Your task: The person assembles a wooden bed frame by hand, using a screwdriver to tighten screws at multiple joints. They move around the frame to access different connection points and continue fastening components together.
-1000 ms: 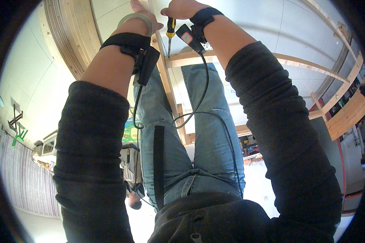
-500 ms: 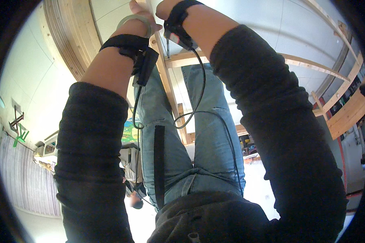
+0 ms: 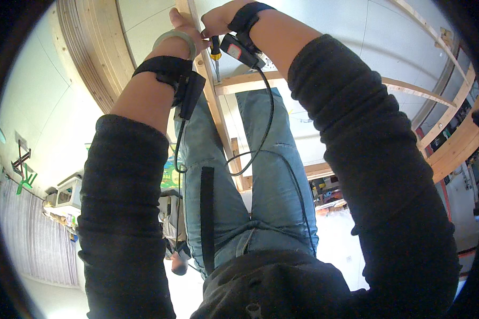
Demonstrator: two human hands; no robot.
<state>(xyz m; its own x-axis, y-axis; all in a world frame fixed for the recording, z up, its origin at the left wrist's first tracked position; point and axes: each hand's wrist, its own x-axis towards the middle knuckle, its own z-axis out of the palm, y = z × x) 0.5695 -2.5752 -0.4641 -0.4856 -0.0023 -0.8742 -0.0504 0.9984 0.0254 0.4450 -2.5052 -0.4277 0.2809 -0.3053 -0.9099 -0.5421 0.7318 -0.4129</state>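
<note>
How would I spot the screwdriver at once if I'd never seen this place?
Start from the blue jeans in the middle and follow the legs up to the wooden crossbar. Just above its left end, below the right hand, is the screwdriver, shaft pointing down the picture. Its yellow-banded handle sets it apart from the black wrist box beside it.

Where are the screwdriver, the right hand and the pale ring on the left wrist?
Screwdriver (image 3: 215, 55): head view, on the yellow part of its handle.
Right hand (image 3: 217, 19): head view, on the middle of the hand.
Pale ring (image 3: 174, 34): head view, on the upper part of its band.
</note>
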